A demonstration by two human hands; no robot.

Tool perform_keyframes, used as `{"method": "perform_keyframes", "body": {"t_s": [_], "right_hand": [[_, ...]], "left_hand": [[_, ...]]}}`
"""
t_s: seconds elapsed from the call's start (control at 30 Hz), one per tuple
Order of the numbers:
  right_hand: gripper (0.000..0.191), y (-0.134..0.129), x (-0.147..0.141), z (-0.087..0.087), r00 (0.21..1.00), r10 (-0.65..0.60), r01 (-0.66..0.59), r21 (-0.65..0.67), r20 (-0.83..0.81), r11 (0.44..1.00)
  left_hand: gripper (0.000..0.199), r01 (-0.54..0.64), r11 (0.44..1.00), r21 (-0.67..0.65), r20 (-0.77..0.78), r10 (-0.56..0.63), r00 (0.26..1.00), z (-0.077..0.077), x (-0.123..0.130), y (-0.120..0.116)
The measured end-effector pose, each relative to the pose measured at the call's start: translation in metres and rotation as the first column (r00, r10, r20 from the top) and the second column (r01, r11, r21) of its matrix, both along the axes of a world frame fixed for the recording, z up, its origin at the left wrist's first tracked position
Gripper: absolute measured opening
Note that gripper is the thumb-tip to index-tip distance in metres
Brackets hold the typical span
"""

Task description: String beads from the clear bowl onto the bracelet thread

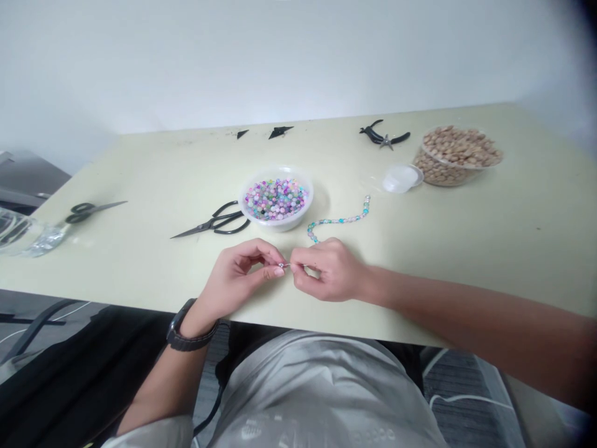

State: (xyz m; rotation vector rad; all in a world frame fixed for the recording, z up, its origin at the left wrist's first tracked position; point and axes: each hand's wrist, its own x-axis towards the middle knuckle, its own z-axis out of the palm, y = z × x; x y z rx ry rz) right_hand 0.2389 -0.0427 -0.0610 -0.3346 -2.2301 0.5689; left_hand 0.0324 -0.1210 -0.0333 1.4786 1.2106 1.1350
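At the far left of the table [448,236], a clear container [30,233] lies near a pair of dark-handled scissors [86,211], whose blades point right. Farther right, black-handled shears [212,225] lie with their tips to the left and their handles against or just beside a white bowl [278,224] of mixed colored beads [276,199]. Beyond the bowl, toward the back edge, are small black scraps [280,132]. In front of the bowl, the left hand [240,274] pinches a small bead [282,266] between thumb and forefinger, its other fingers loosely curled. The right hand [329,270], nearly closed, pinches a thin strand [288,265] that reaches the bead. A curving string of beads [342,221] lies on the table just behind the right hand. Farther right are black-handled pliers [385,135] toward the back, small clear lids [402,179], and a clear tub [443,177] heaped with tan nuts or shells [459,147].
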Motion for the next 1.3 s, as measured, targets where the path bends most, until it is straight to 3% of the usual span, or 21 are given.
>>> {"method": "perform_keyframes", "body": {"t_s": [0.67,1.03,1.3], "right_hand": [[0.018,-0.0016,-0.0033,-0.0016,1.000,0.003,-0.003,0.080,-0.004,0.997],[0.019,-0.0035,-0.0031,-0.0007,1.000,0.009,-0.008,0.062,-0.008,0.998],[0.020,-0.0023,-0.0008,-0.0006,0.996,0.090,-0.090,0.011,0.001,0.996]], "left_hand": [[0.012,0.006,1.000,0.013,-0.051,-0.006,0.999,-0.0002,-0.0007,-0.0001],[0.012,0.020,0.999,0.041,-0.066,-0.017,0.998,-0.0003,-0.0002,0.0001],[0.011,0.009,0.996,0.084,-0.079,-0.002,0.997,0.0001,-0.0001,0.0020]]}}
